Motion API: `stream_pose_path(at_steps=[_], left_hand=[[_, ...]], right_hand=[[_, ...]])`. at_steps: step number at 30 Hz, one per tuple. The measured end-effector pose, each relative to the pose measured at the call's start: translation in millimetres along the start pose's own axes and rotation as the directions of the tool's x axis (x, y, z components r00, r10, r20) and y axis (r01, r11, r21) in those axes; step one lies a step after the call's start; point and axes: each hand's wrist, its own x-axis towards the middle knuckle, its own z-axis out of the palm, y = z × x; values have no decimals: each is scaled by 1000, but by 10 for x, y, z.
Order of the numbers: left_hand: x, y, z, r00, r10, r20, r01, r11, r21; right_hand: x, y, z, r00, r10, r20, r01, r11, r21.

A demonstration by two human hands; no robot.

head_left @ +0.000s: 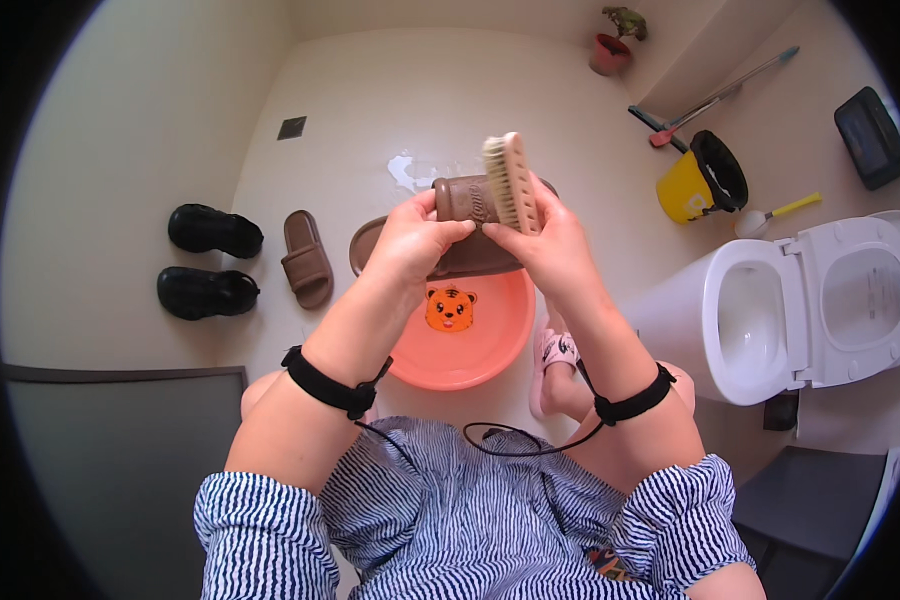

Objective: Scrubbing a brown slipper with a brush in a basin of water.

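Observation:
A brown slide slipper (458,196) is held up over the near floor, its strap toward the top. My left hand (415,238) grips the strap's left side, with thumb and fingers closed on it. My right hand (558,248) is closed round a pale pink scrub brush (515,180) with cream bristles facing left. That hand's thumb also rests at the slipper's strap, and its other fingers are partly hidden. Directly below the slipper stands an orange-pink basin (470,378) with a tiger face picture inside.
Another brown slipper (308,262) and a pair of black shoes (210,290) lie on the left. A wet patch (405,172) glistens beyond my hands. A white toilet (715,320), a yellow bin (682,190) and a toilet brush (755,222) stand on the right.

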Motion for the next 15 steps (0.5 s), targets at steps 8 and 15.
stream_pose_path(at_steps=[8, 15], left_hand=[[2, 1, -21, 998, -1, 71, -3, 999, 44], [-41, 26, 20, 997, -71, 9, 70, 997, 19]], right_hand=[[38, -96, -87, 980, 189, 64, -199, 950, 242], [41, -125, -48, 974, 210, 79, -222, 952, 212]])
